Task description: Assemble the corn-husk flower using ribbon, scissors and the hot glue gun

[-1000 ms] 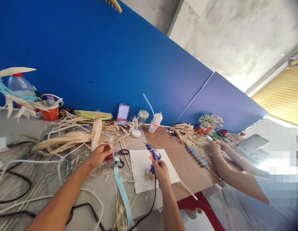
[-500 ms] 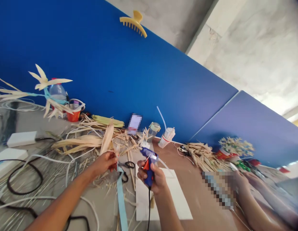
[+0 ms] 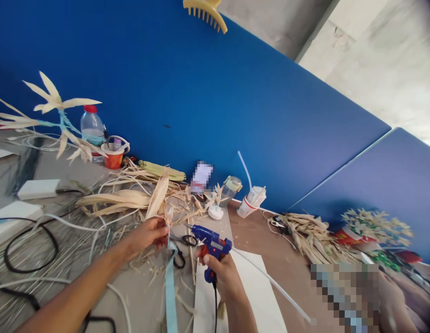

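Right hand (image 3: 220,270) wrapped around glue gun (image 3: 212,240), just below frame centre, nozzle pointing left, glue stick (image 3: 270,279) out the back. Left hand (image 3: 153,237), left of centre, fingertips pinched at top of blue ribbon (image 3: 170,289), which runs to bottom edge; can't tell what else they hold. Scissors (image 3: 183,238) between hands.

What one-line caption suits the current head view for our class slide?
Right hand holds a blue glue gun pointing toward the left hand, where a light-blue strip hangs.

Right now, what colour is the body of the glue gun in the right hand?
Blue; the glue gun shows best in the head view.
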### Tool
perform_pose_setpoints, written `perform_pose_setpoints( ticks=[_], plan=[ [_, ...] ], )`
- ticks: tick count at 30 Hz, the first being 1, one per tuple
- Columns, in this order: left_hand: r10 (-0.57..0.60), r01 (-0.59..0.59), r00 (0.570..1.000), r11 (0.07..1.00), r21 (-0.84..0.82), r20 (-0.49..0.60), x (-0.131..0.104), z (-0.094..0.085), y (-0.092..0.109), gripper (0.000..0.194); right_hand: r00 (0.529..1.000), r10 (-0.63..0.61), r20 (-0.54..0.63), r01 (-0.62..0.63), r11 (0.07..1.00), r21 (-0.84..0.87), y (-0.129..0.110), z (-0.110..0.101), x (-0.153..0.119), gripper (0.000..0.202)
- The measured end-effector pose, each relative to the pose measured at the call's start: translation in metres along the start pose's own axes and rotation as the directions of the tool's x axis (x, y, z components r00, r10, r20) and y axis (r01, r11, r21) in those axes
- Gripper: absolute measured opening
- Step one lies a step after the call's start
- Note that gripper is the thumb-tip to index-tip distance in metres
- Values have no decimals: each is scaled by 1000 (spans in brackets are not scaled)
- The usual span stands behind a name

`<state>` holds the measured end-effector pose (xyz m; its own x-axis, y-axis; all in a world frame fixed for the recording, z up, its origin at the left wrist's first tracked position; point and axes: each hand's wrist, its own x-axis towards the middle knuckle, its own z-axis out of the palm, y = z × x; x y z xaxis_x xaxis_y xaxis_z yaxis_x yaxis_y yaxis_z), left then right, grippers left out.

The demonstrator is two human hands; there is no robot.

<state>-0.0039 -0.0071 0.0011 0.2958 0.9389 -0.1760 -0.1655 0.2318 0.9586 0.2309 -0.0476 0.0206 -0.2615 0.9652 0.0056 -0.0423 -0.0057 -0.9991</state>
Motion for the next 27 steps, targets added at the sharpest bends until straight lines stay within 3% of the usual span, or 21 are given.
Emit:
perform_pose_setpoints(
  ticks=[4,9,18,27],
  plan=[
    [23,-23,1000,1000,-11,7,3,-4,-5,37,996,16,92,3,979,-203,-3,4,-1,33],
    [68,-68,998,997,34,13,7,-9,-11,34,993,0,115,40,936,-350,-10,8,-3,39],
    [119,-119,993,987,106,2,5,-8,-6,31,987,-35,155,100,894,-436,-16,11,-7,29],
    [113,-111,994,984,139,-7,4,-7,-4,31,992,-15,128,72,889,-453,-16,13,-7,16]
  ],
)
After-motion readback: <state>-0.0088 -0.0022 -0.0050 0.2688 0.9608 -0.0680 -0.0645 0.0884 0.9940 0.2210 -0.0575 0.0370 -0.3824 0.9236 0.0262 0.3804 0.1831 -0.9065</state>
